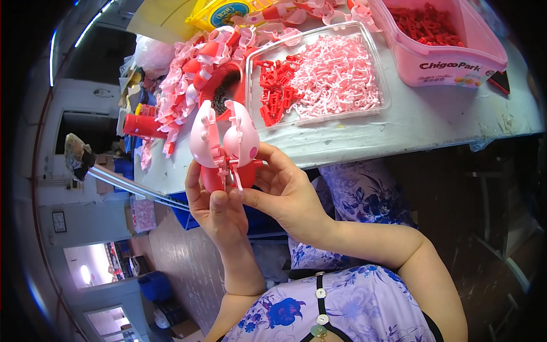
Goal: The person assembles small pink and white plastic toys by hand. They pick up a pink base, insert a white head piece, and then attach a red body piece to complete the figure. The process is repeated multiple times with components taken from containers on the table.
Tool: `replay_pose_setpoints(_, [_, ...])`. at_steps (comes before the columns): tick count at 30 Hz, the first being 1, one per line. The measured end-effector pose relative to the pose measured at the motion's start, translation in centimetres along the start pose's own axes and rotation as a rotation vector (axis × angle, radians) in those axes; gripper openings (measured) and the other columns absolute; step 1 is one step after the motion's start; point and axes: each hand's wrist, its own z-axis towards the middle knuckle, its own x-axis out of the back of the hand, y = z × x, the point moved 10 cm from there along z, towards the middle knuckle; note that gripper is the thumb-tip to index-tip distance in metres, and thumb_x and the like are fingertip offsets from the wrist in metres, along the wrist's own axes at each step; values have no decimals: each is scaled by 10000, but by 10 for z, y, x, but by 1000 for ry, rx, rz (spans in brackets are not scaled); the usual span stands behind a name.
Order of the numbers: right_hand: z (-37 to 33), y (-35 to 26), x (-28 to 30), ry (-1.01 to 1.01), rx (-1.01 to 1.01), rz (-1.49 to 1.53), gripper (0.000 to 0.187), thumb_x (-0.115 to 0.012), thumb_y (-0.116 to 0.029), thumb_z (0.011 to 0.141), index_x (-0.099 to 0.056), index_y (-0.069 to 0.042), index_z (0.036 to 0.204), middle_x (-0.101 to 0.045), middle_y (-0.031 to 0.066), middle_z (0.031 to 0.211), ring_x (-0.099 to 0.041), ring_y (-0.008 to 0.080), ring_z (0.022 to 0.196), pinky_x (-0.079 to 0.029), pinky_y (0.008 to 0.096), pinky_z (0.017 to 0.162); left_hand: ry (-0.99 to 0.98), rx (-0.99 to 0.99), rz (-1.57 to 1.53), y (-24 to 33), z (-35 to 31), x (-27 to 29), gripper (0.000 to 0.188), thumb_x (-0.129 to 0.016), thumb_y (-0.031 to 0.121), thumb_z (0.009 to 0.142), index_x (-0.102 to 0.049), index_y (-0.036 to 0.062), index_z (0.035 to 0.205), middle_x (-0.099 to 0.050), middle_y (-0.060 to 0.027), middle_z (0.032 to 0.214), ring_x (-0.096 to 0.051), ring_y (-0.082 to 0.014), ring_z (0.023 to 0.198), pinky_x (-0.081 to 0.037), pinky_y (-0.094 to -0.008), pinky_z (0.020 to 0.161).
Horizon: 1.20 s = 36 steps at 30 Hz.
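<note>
Above the near edge of the table, both my hands hold a pink and red plastic toy [248,139]. Its two rounded pink shell halves stand apart at the top, and small inner parts show between them. My left hand [215,214] is closed round the lower left side, thumb against the red base. From the right, my right hand [288,191] grips the toy with fingers behind it. Its thumb lies by a thin pale pink piece [237,178] at the front. Beyond the toy is a red bowl [206,98] with small dark metal pieces, probably screws.
A clear plastic tray [383,85] holds small red parts and many pale pink ones. To its right stands a pink tub [421,68] with red parts. Pink and red toy shells [185,80] are heaped at left, beside a red cylinder [142,125]. A yellow basket [200,14] sits behind.
</note>
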Motion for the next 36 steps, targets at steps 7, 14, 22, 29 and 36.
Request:
replay_pose_setpoints(7, [0, 2, 3, 10, -43, 55, 601, -689, -1, 824, -383, -27, 1341, -538, 97, 1233, -527, 177, 1162, -433, 325, 997, -22, 3, 47, -1, -1, -2, 648, -764, 215, 791, -456, -15, 1312, -553, -175, 1254, -572, -258, 1132, -492, -378, 961])
replay_pose_setpoints(14, [2, 2, 12, 59, -73, 74, 626, -703, -13, 815, -384, -10, 1354, -561, 114, 1199, -556, 170, 1127, -457, 302, 966, -43, -66, 213, -1, -6, -9, 609, -673, 258, 875, -422, -51, 1336, -572, -190, 1224, -589, -249, 1100, -493, -366, 952])
replay_pose_setpoints(22, [-1, 2, 16, 46, -116, 91, 598, -708, 10, 799, -425, -13, 1326, -565, 92, 1201, -571, 171, 1108, -478, 304, 947, -102, -147, 323, 8, -7, -15, 533, -658, 210, 889, -463, -58, 1306, -569, -206, 1235, -577, -255, 1124, -451, -372, 985])
replay_pose_setpoints(29, [-1, -9, 18, 28, -79, 128, 575, -712, 45, 776, -454, -27, 1285, -551, 76, 1205, -573, 155, 1095, -488, 288, 932, -184, -172, 385, 12, -11, -36, 513, -604, 259, 925, -463, -46, 1312, -513, -194, 1319, -504, -274, 1219, -386, -407, 1045])
replay_pose_setpoints(36, [-2, -14, 24, 55, -73, 178, 581, -682, 78, 784, -423, -35, 1291, -496, 64, 1252, -528, 171, 1160, -444, 308, 993, -318, -283, 595, 18, -7, -63, 503, -668, 165, 854, -483, 11, 1295, -475, -244, 1321, -457, -347, 1258, -396, -429, 1029])
